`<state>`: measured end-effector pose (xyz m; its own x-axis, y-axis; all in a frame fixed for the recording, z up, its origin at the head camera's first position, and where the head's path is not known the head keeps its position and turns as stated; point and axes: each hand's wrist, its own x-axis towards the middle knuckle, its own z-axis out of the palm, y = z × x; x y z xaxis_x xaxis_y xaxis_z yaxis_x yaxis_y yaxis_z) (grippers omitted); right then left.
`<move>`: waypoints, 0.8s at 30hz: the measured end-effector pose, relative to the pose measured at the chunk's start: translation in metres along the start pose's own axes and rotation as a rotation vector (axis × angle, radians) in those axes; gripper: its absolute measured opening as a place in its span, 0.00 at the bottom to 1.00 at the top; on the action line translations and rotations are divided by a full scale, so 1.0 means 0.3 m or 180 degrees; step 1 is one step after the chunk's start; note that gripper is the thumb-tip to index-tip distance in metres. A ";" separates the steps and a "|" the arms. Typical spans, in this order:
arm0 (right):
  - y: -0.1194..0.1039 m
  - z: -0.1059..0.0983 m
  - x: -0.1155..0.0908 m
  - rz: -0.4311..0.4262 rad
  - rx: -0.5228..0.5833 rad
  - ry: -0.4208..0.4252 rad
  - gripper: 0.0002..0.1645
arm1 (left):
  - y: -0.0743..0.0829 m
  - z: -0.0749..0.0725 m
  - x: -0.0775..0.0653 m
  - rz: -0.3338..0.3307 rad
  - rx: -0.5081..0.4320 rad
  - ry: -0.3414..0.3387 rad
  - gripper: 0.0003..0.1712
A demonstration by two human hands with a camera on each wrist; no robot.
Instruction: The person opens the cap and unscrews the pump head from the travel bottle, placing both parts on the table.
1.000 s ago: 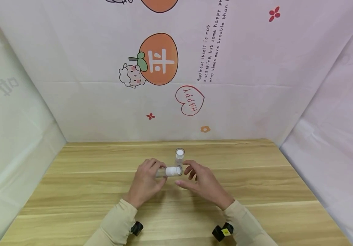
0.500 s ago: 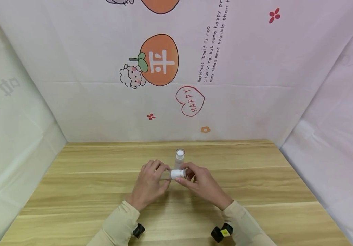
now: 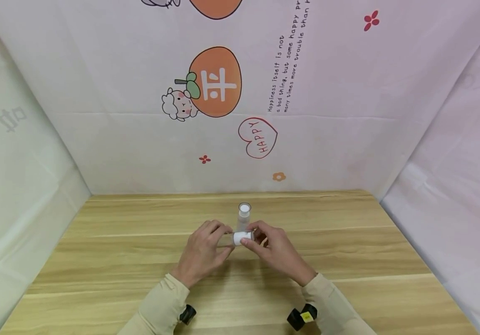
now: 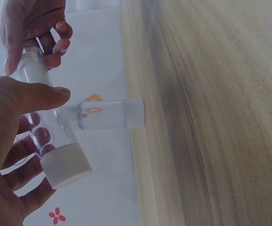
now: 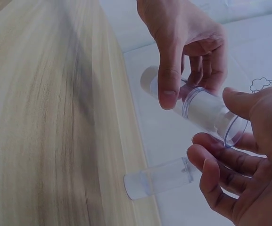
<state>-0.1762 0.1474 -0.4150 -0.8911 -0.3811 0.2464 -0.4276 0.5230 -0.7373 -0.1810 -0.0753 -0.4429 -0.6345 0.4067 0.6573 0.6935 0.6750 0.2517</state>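
Observation:
A clear pump bottle (image 3: 225, 239) lies level in the air between both hands, its white neck section showing through a clear cap. My left hand (image 3: 202, 253) grips the body, thumb on the near side and fingers behind; the white base (image 4: 66, 165) sticks out past those fingers in the left wrist view. At the other end, my right hand (image 3: 279, 251) pinches the clear cap (image 5: 234, 131) between thumb and fingers. Just behind, a second bottle of the same kind (image 3: 244, 215) stands upright on the table, its white base (image 5: 136, 185) down.
The wooden table (image 3: 118, 260) runs back to a white printed cloth (image 3: 139, 153). Cloth also hangs on the left and right sides. Black wrist cameras (image 3: 187, 314) sit at both sleeves.
My right hand has moved in from beside the cap and taken hold of it. The held bottle has shifted slightly right and nearer to me. The standing bottle keeps its place.

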 end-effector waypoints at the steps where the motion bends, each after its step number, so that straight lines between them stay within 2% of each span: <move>1: 0.002 0.000 0.000 -0.0003 -0.0002 -0.0010 0.14 | 0.002 -0.002 -0.001 -0.0021 -0.0018 -0.0037 0.22; 9: 0.008 0.002 -0.001 -0.0033 -0.0026 -0.0042 0.14 | 0.015 -0.014 -0.002 -0.0176 -0.0086 -0.0226 0.22; 24: 0.028 0.006 -0.004 -0.0263 -0.0120 0.0102 0.12 | 0.018 -0.016 0.005 -0.0205 -0.0021 -0.0330 0.22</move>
<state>-0.1785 0.1509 -0.4226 -0.8567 -0.3998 0.3259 -0.5047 0.5194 -0.6896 -0.1766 -0.0739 -0.4372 -0.7095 0.4244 0.5626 0.6522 0.6979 0.2960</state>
